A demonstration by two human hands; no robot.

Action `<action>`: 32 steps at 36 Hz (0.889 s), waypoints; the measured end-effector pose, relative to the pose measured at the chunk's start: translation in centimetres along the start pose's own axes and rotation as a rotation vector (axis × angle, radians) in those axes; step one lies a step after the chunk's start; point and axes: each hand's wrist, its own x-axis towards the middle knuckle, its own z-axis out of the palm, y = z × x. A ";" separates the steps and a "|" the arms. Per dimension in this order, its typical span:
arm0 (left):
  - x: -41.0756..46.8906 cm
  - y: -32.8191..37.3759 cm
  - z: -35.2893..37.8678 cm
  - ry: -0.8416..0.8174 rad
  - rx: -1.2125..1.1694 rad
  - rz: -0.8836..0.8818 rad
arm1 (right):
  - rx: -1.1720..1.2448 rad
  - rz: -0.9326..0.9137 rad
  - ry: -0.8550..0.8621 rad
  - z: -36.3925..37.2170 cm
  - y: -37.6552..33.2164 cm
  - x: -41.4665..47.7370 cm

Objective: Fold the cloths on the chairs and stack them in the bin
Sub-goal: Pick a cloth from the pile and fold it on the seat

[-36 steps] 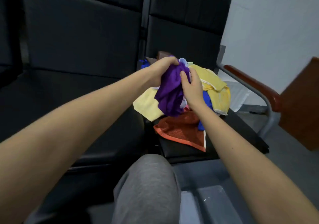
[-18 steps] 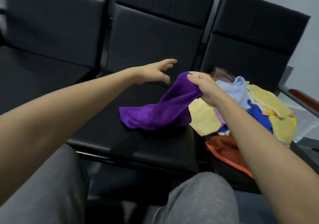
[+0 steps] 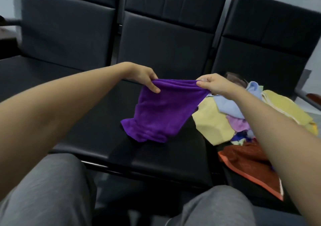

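A purple cloth hangs over the middle black chair seat, its lower edge crumpled on the seat. My left hand pinches its upper left edge and my right hand pinches its upper right edge, the top edge stretched between them. On the right chair lies a pile of cloths: pale yellow, light blue, lilac, yellow, and a rust-red one with an orange border at the front. No bin is in view.
Three black padded chairs stand in a row with tall backrests. The left seat carries nothing. A wood-topped armrest sticks out at the far right. My grey-trousered knees fill the bottom of the view.
The purple cloth was lifted off the pile and carried left over the middle seat. My left hand let go, then took hold of its top edge again; now both hands spread it.
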 end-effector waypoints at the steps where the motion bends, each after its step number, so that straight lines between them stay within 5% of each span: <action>1: 0.1 -0.1 -0.2 0.007 0.001 -0.009 | -0.018 -0.001 0.043 0.2 0.1 0.2; 8: 0.4 0.7 -2.8 0.122 -0.051 -0.059 | -0.114 0.074 0.339 0.1 0.6 2.8; 16: 0.0 -1.4 -4.6 0.190 0.108 -0.193 | 0.462 0.251 0.450 -0.1 -0.9 4.6; 23: -0.6 -3.2 -4.2 0.134 -0.092 -0.225 | 0.406 0.301 0.516 0.4 0.5 5.7; 27: -0.9 -3.7 -4.4 0.038 -0.409 -0.279 | 0.424 0.296 0.560 0.6 1.1 6.3; 32: -0.5 -2.8 -5.5 0.381 -0.574 -0.314 | 0.416 0.189 0.584 0.0 0.6 6.4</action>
